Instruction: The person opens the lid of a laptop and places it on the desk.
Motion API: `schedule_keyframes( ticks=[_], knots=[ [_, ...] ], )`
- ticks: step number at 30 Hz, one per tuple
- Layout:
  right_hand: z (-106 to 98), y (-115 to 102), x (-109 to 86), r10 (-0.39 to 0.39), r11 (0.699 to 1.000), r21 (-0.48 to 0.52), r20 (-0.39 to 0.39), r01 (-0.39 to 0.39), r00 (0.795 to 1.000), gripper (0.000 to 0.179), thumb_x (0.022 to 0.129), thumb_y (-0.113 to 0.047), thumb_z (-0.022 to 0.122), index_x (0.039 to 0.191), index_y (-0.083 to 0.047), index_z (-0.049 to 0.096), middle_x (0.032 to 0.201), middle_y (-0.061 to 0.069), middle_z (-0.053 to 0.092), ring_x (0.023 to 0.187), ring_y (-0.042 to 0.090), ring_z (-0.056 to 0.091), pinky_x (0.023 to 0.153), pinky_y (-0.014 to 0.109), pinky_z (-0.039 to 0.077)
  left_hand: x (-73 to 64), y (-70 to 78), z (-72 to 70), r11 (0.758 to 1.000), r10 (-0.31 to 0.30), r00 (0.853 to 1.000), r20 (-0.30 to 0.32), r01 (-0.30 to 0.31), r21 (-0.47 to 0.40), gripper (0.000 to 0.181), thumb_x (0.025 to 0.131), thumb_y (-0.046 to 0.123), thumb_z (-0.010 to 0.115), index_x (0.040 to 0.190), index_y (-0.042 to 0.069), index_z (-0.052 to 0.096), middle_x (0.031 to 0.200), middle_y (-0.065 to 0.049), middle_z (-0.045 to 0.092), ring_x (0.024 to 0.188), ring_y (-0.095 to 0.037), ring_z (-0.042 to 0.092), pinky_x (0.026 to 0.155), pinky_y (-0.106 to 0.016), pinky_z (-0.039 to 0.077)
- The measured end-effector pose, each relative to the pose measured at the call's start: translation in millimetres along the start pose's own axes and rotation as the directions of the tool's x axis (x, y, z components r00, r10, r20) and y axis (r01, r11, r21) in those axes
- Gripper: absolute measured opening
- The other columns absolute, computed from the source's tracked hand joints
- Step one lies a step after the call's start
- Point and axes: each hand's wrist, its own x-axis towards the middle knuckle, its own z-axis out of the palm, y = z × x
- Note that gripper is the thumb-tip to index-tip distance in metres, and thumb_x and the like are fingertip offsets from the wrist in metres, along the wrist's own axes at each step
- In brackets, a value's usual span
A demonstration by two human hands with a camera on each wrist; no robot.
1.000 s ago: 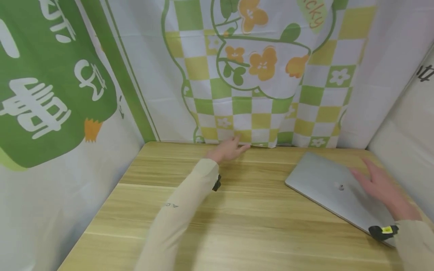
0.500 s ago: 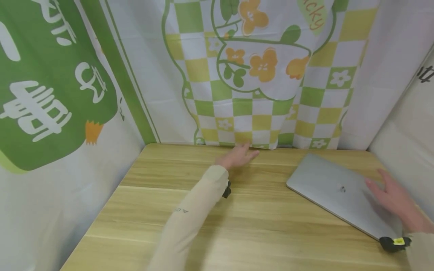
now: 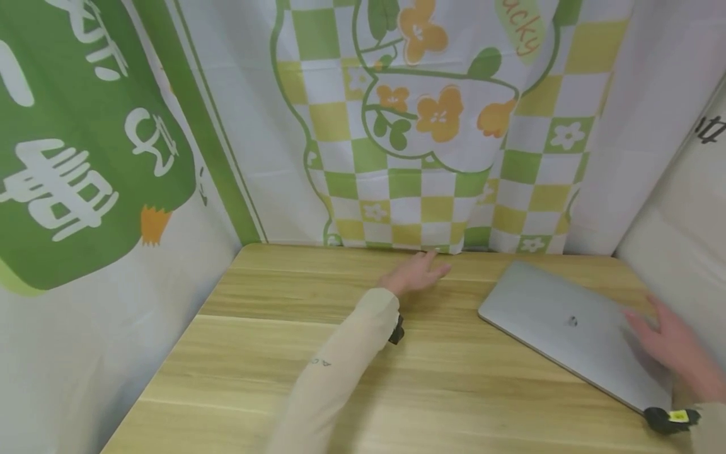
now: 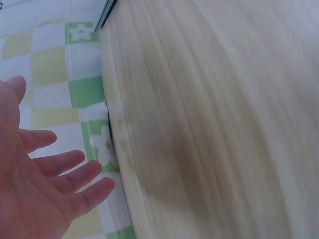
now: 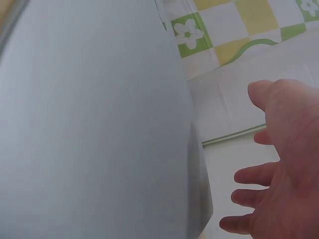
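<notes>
A closed silver laptop [image 3: 558, 315] lies at an angle on the right side of the wooden table [image 3: 272, 353], a small dark logo on its lid. My right hand [image 3: 675, 340] is at the laptop's right edge, fingers spread and nothing in them. In the right wrist view the lid fills the left half, and the right hand [image 5: 289, 169] shows beside it. Over the back of the table, near the curtain's hem, my left hand [image 3: 416, 273] reaches out with loose fingers. The left wrist view shows this left hand [image 4: 50, 184] holding nothing, palm visible.
A checked green, yellow and white curtain [image 3: 405, 189] with orange flowers hangs along the table's back edge. On the left hangs a green printed cloth [image 3: 85, 157]. A pale cloth [image 3: 692, 208] walls off the right side.
My left hand has moved right and slightly toward me along the back edge. My right hand has slid right and nearer, from over the lid to its right edge. The laptop looks unmoved.
</notes>
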Motion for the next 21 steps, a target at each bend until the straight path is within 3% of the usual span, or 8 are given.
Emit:
schedule_keyframes(
  ticks=[4, 12, 21],
  knots=[
    [-1.6, 3.7, -2.8, 0.015, 1.000, -0.026, -0.023, -0.016, 1.000, 0.074, 0.105, -0.035, 0.036, 0.146, 0.020, 0.007, 0.134, 0.054, 0.025, 0.107, 0.068, 0.036, 0.088, 0.075, 0.032, 4.9, 7.6, 9.7, 1.000, 0.012, 1.000, -0.012, -0.012, -0.003, 0.076, 0.102, 0.060, 0.028, 0.156, 0.008, 0.022, 0.159, -0.014, 0.033, 0.148, -0.030, 0.031, 0.122, -0.041, 0.026],
    [-0.7, 8.1, -6.4, -0.012, 0.999, -0.036, -0.018, 0.011, 1.000, 0.073, 0.105, -0.033, 0.036, 0.143, 0.023, 0.011, 0.131, 0.054, 0.027, 0.113, 0.069, 0.031, 0.093, 0.075, 0.028, 10.9, 25.5, 25.1, 0.999, 0.046, 0.999, -0.005, -0.046, -0.025, 0.076, 0.101, 0.061, 0.027, 0.156, 0.009, 0.024, 0.160, -0.010, 0.032, 0.148, -0.026, 0.031, 0.123, -0.037, 0.026],
    [-1.6, 8.7, -8.2, 0.064, 0.993, -0.099, -0.006, -0.064, 0.998, 0.073, 0.104, -0.035, 0.038, 0.143, 0.023, 0.014, 0.122, 0.052, 0.034, 0.107, 0.066, 0.038, 0.089, 0.072, 0.034, 15.7, 46.8, 34.1, 0.997, 0.068, 0.997, -0.026, -0.069, -0.047, 0.073, 0.102, 0.056, 0.036, 0.153, 0.004, 0.030, 0.158, -0.013, 0.037, 0.146, -0.025, 0.035, 0.122, -0.034, 0.028]
  ],
)
